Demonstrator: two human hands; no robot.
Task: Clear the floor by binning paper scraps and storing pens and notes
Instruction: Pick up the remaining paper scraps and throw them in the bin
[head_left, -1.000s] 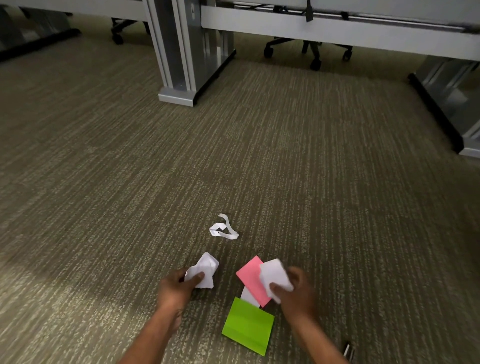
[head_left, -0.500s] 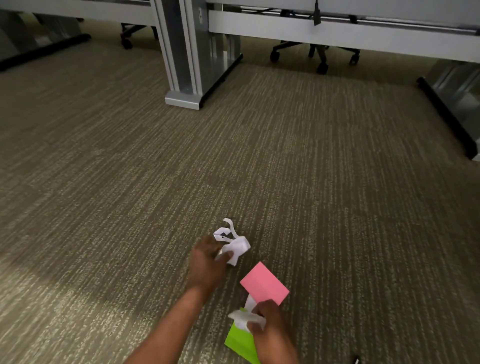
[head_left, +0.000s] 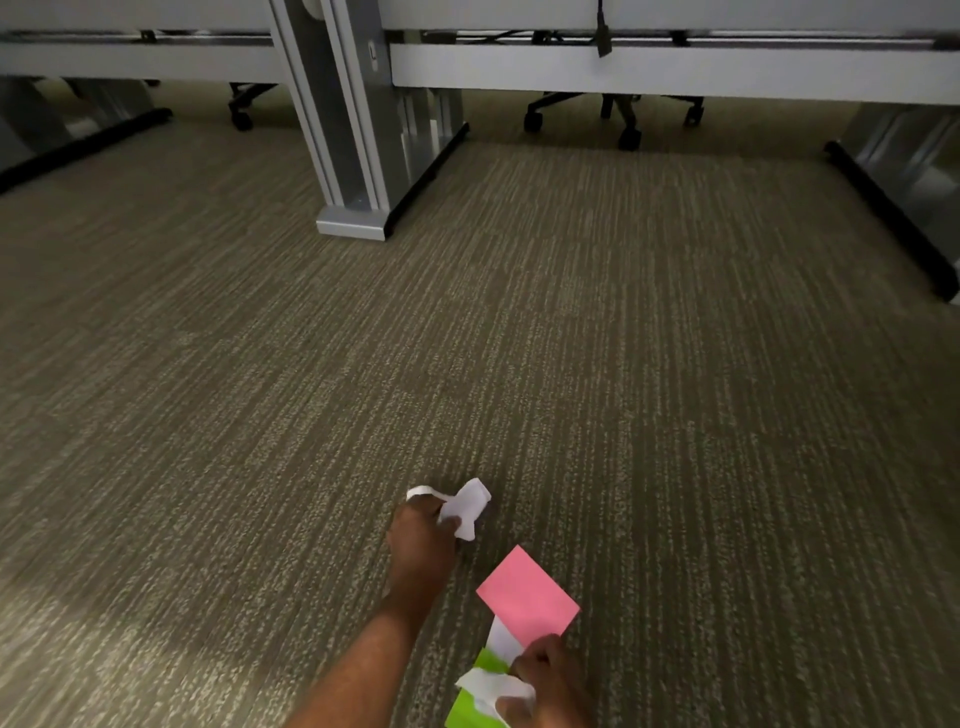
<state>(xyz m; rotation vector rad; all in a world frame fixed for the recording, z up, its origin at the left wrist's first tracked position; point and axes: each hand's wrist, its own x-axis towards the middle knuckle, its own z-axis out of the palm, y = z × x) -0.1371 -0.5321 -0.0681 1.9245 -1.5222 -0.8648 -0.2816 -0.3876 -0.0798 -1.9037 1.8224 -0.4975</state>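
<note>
Head view | left hand (head_left: 422, 538) clutches white scraps (head_left: 465, 506) | no legible writing

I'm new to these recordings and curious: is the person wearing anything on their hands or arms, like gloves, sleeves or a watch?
No. The left hand and right hand are both bare, with no gloves, rings or watch visible. The left forearm is uncovered too, with no sleeve in view. Only a little of the right wrist shows.
</note>
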